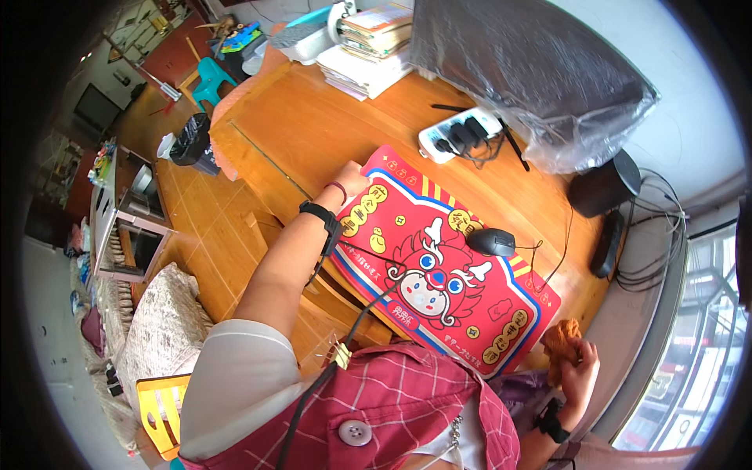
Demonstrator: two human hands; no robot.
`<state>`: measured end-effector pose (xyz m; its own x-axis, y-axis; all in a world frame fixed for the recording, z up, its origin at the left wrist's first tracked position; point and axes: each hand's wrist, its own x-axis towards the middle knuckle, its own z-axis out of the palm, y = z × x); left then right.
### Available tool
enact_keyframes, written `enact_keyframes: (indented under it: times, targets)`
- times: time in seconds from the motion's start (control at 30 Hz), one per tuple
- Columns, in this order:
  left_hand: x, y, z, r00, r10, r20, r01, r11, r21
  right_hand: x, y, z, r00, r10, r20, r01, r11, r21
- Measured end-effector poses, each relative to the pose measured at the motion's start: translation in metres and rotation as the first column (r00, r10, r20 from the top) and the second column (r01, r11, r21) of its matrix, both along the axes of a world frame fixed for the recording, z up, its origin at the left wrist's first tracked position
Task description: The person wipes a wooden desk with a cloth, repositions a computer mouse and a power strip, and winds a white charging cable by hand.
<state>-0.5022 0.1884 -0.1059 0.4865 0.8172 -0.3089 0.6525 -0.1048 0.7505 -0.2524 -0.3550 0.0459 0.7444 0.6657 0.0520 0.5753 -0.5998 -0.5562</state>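
Note:
A red desk mat printed with a cartoon dragon lies on the wooden desk before me. My left hand grips the mat's left edge near its upper corner, with the fingers partly hidden. At the lower right, my right hand holds a bunched orange-brown cloth beside the mat's right corner. A black wired mouse rests on the mat's far side, and its thin cable loops off to the right.
A white power strip with black plugs sits beyond the mat. Behind it stands a plastic-covered monitor. Stacked books, a black speaker and coiled cables edge the desk. A dark cable crosses my chest and the mat. A trash bin stands left.

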Motion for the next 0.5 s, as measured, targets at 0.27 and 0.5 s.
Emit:
enact_keyframes:
  times: [0.27, 0.5]
  targets:
    - [-0.06, 0.08, 0.007, 0.995, 0.098, 0.018, -0.099, 0.99, 0.101, -0.007, 0.019, -0.005, 0.986, 0.112, -0.121, -0.112, 0.994, 0.01]
    - [-0.018, 0.034, -0.004, 0.993, -0.076, -0.094, 0.096, 0.967, 0.236, -0.01, 0.122, -0.003, 0.837, 0.305, -0.454, -0.142, 0.923, 0.358]
